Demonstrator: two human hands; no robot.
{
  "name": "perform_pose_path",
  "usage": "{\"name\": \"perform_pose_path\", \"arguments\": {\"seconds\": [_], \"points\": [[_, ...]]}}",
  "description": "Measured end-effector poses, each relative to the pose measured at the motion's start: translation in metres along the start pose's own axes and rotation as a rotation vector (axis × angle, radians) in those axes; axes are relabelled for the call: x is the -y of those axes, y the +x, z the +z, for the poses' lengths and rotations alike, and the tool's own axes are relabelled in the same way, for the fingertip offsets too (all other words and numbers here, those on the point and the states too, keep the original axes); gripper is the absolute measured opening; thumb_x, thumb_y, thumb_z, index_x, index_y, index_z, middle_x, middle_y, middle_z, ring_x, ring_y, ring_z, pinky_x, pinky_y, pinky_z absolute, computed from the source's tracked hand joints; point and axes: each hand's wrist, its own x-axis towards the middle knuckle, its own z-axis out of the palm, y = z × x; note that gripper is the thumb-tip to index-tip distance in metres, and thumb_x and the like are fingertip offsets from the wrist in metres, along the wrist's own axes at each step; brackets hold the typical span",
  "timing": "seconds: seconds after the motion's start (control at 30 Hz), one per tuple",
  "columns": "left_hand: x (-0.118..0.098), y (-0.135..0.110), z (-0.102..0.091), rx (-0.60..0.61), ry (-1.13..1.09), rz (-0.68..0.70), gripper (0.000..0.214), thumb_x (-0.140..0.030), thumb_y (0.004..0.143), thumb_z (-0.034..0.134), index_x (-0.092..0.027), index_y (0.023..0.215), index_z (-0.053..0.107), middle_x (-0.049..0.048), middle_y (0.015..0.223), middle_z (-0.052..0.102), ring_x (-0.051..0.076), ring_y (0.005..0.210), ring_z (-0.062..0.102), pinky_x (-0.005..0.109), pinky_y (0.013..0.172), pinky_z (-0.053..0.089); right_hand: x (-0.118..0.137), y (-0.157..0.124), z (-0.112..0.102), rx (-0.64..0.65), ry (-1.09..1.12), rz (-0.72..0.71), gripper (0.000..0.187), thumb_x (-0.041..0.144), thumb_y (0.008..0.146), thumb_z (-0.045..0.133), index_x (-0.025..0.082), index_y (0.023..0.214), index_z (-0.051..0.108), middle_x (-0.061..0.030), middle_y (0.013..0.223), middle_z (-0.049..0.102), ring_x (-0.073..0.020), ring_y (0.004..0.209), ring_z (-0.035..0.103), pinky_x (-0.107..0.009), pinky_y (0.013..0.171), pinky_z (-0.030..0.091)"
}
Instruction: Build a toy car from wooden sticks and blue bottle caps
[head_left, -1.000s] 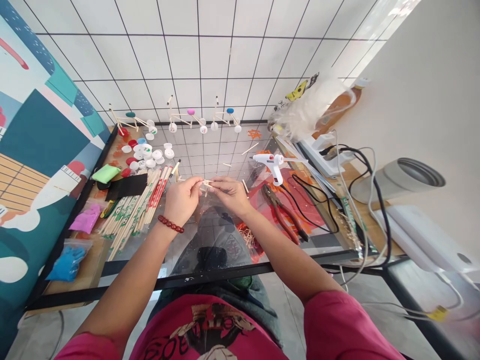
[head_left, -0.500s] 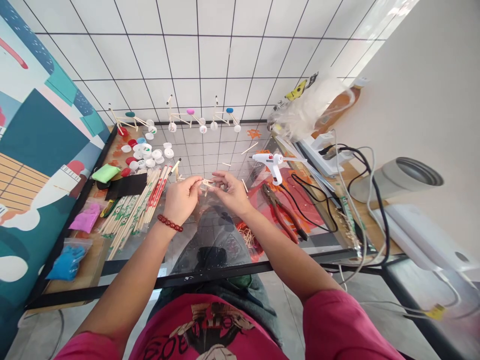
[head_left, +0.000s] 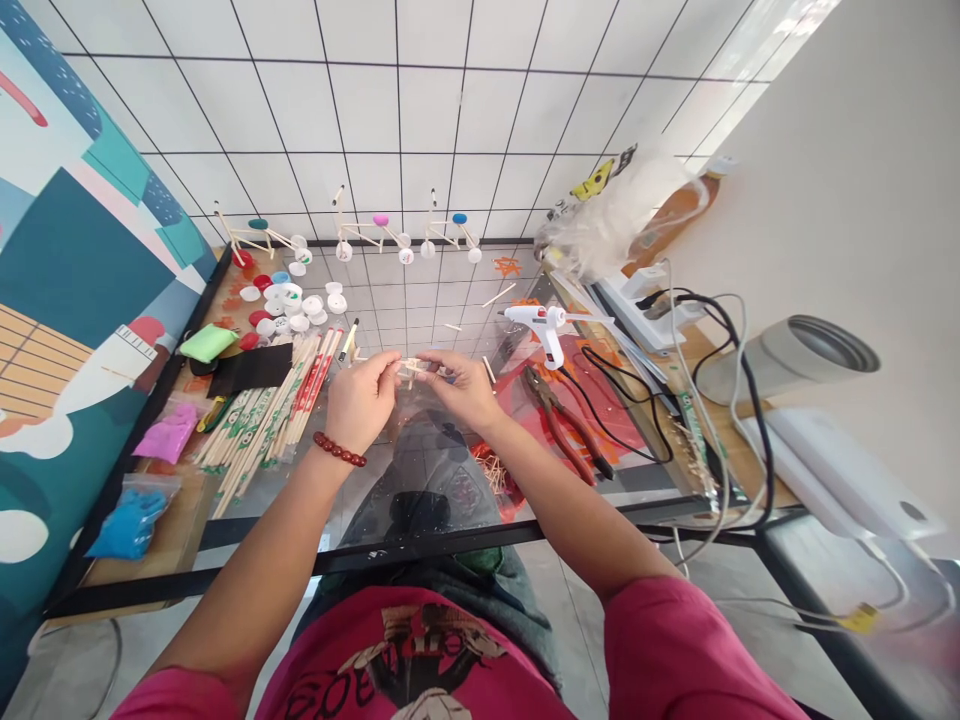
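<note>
1. Between the two hands, above the glass tabletop (head_left: 375,325), sits a small stick piece (head_left: 410,369) of pale wood; its exact joints are too small to make out.
2. The left hand (head_left: 363,400) pinches one end of it between thumb and fingertips; a bracelet (head_left: 340,449) of dark red beads circles that wrist.
3. The right hand (head_left: 465,390) grips the opposite end with thumb and fingers, the palm turned inward.
4. Just beside the left hand lie many wooden chopsticks (head_left: 259,425), some in green-printed wrappers and some in red-printed ones, with a black sheet (head_left: 251,370) beyond them.
5. Near the right forearm is a heap of short sticks (head_left: 493,473); farther right, red-handled pliers (head_left: 562,438) lie open on a red sheet (head_left: 611,400).
6. Beyond the pliers lies a white glue gun (head_left: 551,340), nozzle toward the left, its black cord looping over the red sheet.
7. Toward the far left are red, white and blue bottle caps (head_left: 289,305), a green packet (head_left: 208,343), a pink bag (head_left: 168,432) and a blue bag (head_left: 131,522).
8. Along the far edge, three stick models with cap wheels stand before the tiled wall (head_left: 427,110): one with a green seat (head_left: 258,224), one pink (head_left: 381,220), one blue (head_left: 460,218).
</note>
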Motion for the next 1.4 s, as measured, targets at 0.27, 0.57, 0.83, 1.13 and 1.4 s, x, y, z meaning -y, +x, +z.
{"name": "perform_pose_path", "arguments": {"seconds": [0.27,0.57,0.83,1.13,1.4], "points": [[0.002,-0.001,-0.001,0.007,0.150,0.004,0.032,-0.029,0.098,0.050,-0.020,0.116,0.075,0.0074,0.087,0.081,0.024,0.082,0.076,0.032,0.076,0.054,-0.001,-0.001,-0.001,-0.101,-0.106,-0.226,0.020,0.033,0.089,0.072,0.025,0.106,0.075,-0.0075,0.117,0.073,-0.0188,0.090,0.070,-0.037,0.091,0.058],[0.000,-0.002,0.000,-0.001,0.140,-0.014,0.033,-0.031,0.100,0.048,-0.021,0.114,0.076,0.0078,0.086,0.081,0.023,0.081,0.075,0.031,0.074,0.053,-0.002,-0.002,0.000,-0.110,-0.185,-0.252,0.013,0.025,0.092,0.071,0.026,0.102,0.079,-0.0042,0.095,0.079,-0.0205,0.088,0.073,-0.038,0.086,0.055],[-0.006,-0.001,-0.003,0.007,0.161,-0.023,0.033,-0.030,0.099,0.048,-0.020,0.112,0.077,0.0082,0.085,0.081,0.024,0.079,0.075,0.031,0.074,0.052,0.002,-0.003,0.000,-0.107,-0.211,-0.137,0.012,0.026,0.091,0.073,0.032,0.095,0.083,-0.0030,0.096,0.081,-0.0235,0.093,0.073,-0.045,0.095,0.048],[-0.014,-0.001,-0.005,0.048,0.329,-0.002,0.036,-0.025,0.097,0.045,-0.021,0.107,0.079,0.0103,0.085,0.079,0.027,0.080,0.073,0.034,0.072,0.048,0.005,-0.005,0.000,-0.091,-0.297,-0.147,0.012,0.026,0.092,0.072,0.032,0.096,0.082,-0.0016,0.097,0.080,-0.0212,0.095,0.071,-0.045,0.098,0.035],[-0.013,0.002,-0.003,0.034,0.360,0.012,0.036,-0.024,0.096,0.046,-0.022,0.106,0.080,0.0097,0.085,0.079,0.026,0.080,0.072,0.033,0.069,0.048,0.009,-0.004,-0.002,-0.061,-0.372,-0.202,0.016,0.023,0.093,0.066,0.030,0.097,0.080,-0.0013,0.096,0.080,-0.0190,0.092,0.070,-0.044,0.101,0.029]]}}
